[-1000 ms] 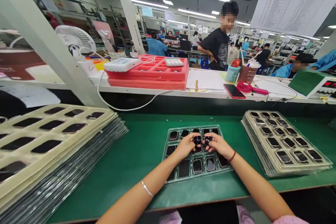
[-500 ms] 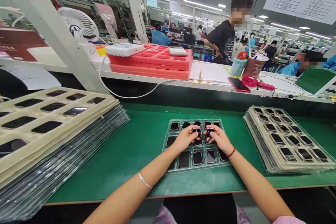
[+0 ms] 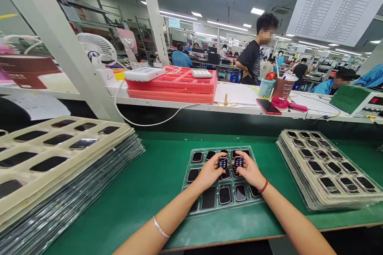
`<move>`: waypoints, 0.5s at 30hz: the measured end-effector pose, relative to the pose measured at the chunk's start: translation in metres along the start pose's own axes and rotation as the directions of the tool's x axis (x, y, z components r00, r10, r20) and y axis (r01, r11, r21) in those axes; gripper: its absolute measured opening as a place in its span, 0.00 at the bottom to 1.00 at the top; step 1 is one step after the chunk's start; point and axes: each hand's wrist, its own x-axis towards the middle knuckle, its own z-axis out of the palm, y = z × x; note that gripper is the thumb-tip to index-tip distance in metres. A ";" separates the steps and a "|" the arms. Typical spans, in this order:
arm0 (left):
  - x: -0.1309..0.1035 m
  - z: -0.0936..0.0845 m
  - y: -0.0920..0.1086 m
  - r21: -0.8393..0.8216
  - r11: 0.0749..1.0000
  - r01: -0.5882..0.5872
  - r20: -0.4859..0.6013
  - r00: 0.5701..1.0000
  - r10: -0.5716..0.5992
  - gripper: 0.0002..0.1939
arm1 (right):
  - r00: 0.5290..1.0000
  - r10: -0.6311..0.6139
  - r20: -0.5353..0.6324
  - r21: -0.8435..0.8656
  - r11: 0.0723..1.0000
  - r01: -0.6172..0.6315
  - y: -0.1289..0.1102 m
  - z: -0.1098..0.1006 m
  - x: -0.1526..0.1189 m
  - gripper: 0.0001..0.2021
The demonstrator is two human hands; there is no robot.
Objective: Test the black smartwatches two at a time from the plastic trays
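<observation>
Between the thumb and fingers of my left hand (image 3: 212,170) is a square smartwatch (image 3: 222,163) without a strap, its screen lit with small icons. My right hand (image 3: 247,170) grips a second smartwatch (image 3: 238,162), also lit with icons. The two watches are side by side, a small gap apart, above a clear plastic tray (image 3: 215,208). Dark-screened watches sit in the tray's compartments, such as the watch (image 3: 224,195) in the front row. My hands and forearms hide part of the tray.
Stacked trays of watches (image 3: 56,139) rise at the left; another tray stack (image 3: 329,167) stands at the right. On the shelf behind are red foam trays (image 3: 170,89), a phone (image 3: 269,106), a pink handheld fan (image 3: 289,104) and a cup (image 3: 283,87). A person (image 3: 251,61) stands beyond.
Both watch screens now show grids of icons instead of a watch face. The hands still hold the watches over the tray. The camera view has tilted up a little.
</observation>
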 end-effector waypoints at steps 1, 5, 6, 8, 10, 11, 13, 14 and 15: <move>0.000 0.000 0.000 -0.003 1.000 0.003 0.002 1.000 -0.003 0.31 | 1.000 0.009 0.002 0.009 1.000 -0.009 0.000 -0.001 0.000 0.32; -0.001 0.000 0.003 0.006 1.000 0.013 0.013 1.000 -0.013 0.30 | 0.999 0.037 0.011 0.033 0.999 -0.038 -0.001 -0.003 0.002 0.29; -0.002 0.000 0.003 0.019 1.000 0.015 0.013 1.000 -0.016 0.29 | 0.999 0.036 0.012 0.042 0.998 -0.036 -0.002 -0.003 0.002 0.27; -0.003 -0.001 0.003 0.046 0.999 0.017 0.008 1.000 -0.018 0.29 | 0.999 0.034 0.016 0.082 0.996 -0.035 -0.003 -0.003 0.002 0.28; -0.004 0.000 0.000 0.060 0.998 0.023 0.016 1.000 -0.024 0.31 | 0.998 0.053 0.027 0.129 0.990 -0.056 -0.004 -0.003 0.001 0.32; -0.004 0.001 -0.001 0.060 0.998 0.027 0.025 0.999 -0.028 0.32 | 0.997 0.071 0.037 0.141 0.987 -0.076 -0.004 -0.003 0.001 0.34; -0.003 0.002 -0.001 0.053 0.998 0.034 0.040 0.999 -0.036 0.33 | 0.991 0.116 0.072 0.133 0.983 -0.125 -0.005 -0.005 0.001 0.34; -0.003 0.003 0.002 0.055 0.998 0.040 0.042 0.998 -0.042 0.32 | 0.986 0.137 0.095 0.117 0.982 -0.148 -0.006 -0.007 0.000 0.33; -0.002 0.003 0.007 0.065 0.997 0.043 0.038 0.998 -0.046 0.31 | 0.980 0.157 0.122 0.105 0.980 -0.170 -0.009 -0.009 0.000 0.31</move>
